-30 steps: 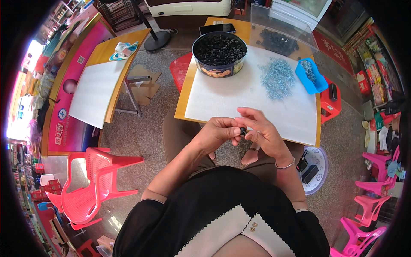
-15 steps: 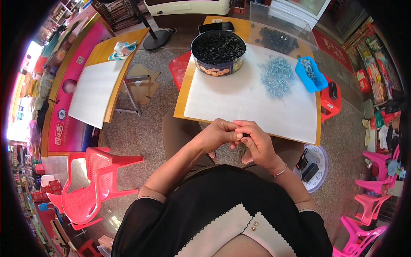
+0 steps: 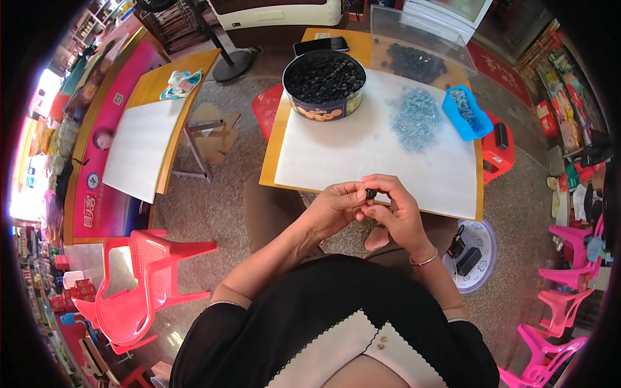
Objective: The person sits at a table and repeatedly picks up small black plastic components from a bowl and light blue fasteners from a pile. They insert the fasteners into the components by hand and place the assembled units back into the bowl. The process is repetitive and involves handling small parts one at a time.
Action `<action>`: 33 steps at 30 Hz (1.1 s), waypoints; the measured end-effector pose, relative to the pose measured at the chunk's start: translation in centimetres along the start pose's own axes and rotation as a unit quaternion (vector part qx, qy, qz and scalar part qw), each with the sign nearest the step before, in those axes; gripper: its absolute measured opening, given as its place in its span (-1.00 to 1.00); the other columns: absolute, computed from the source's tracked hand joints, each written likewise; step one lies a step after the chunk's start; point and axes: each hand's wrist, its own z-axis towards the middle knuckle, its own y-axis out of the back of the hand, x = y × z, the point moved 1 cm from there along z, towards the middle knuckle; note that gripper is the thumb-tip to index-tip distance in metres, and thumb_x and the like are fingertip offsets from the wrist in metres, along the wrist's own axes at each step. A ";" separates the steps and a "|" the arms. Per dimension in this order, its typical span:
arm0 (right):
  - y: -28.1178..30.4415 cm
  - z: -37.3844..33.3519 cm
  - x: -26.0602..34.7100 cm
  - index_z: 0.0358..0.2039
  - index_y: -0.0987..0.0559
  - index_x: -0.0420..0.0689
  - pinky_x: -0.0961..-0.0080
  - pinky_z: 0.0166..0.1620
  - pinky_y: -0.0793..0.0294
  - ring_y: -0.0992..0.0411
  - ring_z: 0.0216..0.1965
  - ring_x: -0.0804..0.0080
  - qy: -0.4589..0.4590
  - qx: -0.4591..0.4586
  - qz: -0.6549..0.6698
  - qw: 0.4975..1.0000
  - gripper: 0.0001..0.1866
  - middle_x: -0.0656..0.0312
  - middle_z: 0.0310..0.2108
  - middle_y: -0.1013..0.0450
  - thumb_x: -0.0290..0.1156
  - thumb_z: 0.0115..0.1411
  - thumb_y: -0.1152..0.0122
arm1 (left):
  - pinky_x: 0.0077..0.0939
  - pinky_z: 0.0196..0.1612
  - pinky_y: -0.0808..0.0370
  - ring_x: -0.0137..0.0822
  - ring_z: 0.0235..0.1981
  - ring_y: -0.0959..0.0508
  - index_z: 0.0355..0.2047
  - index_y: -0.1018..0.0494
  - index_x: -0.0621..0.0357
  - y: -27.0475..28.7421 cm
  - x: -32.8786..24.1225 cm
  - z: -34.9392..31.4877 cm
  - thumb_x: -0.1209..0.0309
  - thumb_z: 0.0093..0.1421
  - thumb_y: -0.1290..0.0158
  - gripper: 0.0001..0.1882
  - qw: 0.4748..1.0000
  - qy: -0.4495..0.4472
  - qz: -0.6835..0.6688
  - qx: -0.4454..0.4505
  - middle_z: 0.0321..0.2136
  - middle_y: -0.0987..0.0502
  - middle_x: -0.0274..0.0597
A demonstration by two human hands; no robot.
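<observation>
In front of my lap, at the table's near edge, my two hands meet over a small black part (image 3: 370, 194). My left hand (image 3: 336, 207) pinches it from the left with thumb and fingers. My right hand (image 3: 400, 212) curls around its other side, fingertips against it and thumb below. The part is too small to make out in detail. Beyond my hands stands a round tub (image 3: 323, 107) full of small black pieces. To its right lies a pile of small clear bluish pieces (image 3: 415, 119), beside a blue plastic bin (image 3: 477, 126) with more of them inside.
White sheeting (image 3: 323, 158) covers the wooden table. A phone (image 3: 321, 45) lies behind the tub, and a heap of black pieces (image 3: 417, 63) sits at the back near a clear panel. A basin (image 3: 482, 262) stands on the floor right; a red chair (image 3: 145, 278) is left.
My right hand has opened up a little around the black part, which now shows more plainly between my fingers. The view has shifted slightly.
</observation>
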 end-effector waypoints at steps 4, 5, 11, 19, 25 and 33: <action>0.6 1.5 0.1 -0.20 -0.49 -0.19 0.58 -0.10 -0.37 -0.36 -0.17 0.50 0.025 0.002 -0.100 0.995 -0.74 0.19 -0.19 -0.39 -0.60 0.05 -0.13 | -0.63 -0.31 -0.41 -0.48 -0.37 -0.44 -0.08 -0.38 0.27 0.5 0.1 0.3 0.33 0.22 -0.03 -0.67 1.000 -0.008 -0.015 -0.005 -0.33 -0.48 -0.25; 1.0 2.1 0.2 -0.22 -0.50 -0.19 0.59 -0.11 -0.37 -0.36 -0.19 0.52 0.032 0.004 -0.118 0.993 -0.77 0.20 -0.20 -0.39 -0.59 0.05 -0.14 | -0.63 -0.31 -0.40 -0.47 -0.36 -0.44 -0.07 -0.37 0.28 0.6 0.0 0.4 0.33 0.22 -0.03 -0.66 1.000 -0.013 -0.009 -0.023 -0.31 -0.48 -0.24; 7.6 10.3 -3.7 -0.24 -0.50 -0.23 0.70 -0.34 -0.33 -0.33 -0.46 0.66 -0.083 -0.120 -0.102 0.984 -0.81 0.38 -0.51 -0.37 -0.50 0.10 -0.12 | -0.64 -0.33 -0.40 -0.46 -0.38 -0.43 -0.02 -0.32 0.31 2.7 0.4 0.7 0.35 0.22 -0.01 -0.62 0.994 0.008 0.000 -0.105 -0.25 -0.45 -0.23; 19.8 27.7 -5.4 0.01 -0.36 -0.31 0.61 -0.38 -0.44 -0.43 -0.45 0.54 -0.050 -0.267 -0.064 0.960 -0.55 0.18 -0.41 -0.46 -0.47 0.09 -0.15 | -0.64 -0.38 -0.38 -0.46 -0.43 -0.42 -0.13 -0.35 0.27 3.7 0.1 0.4 0.38 0.21 -0.01 -0.74 0.992 0.003 -0.029 -0.122 -0.38 -0.45 -0.29; 17.6 26.9 -5.2 0.04 -0.35 -0.32 0.60 -0.33 -0.48 -0.46 -0.42 0.50 -0.034 -0.223 -0.057 0.973 -0.53 0.14 -0.32 -0.48 -0.47 0.11 -0.13 | -0.65 -0.39 -0.38 -0.48 -0.44 -0.43 -0.15 -0.37 0.25 4.0 -0.4 0.6 0.37 0.22 0.00 -0.75 0.991 -0.002 -0.028 -0.130 -0.39 -0.44 -0.33; 6.4 9.5 -5.2 -0.35 -0.56 -0.25 0.68 -0.38 -0.37 -0.37 -0.50 0.65 -0.128 -0.047 -0.013 0.991 -0.85 0.34 -0.55 -0.43 -0.47 0.16 -0.06 | -0.58 -0.37 -0.41 -0.42 -0.51 -0.45 -0.32 -0.52 0.26 5.0 -9.8 4.8 0.36 0.16 -0.05 -0.80 0.878 -0.212 0.361 -0.231 -0.47 -0.52 -0.23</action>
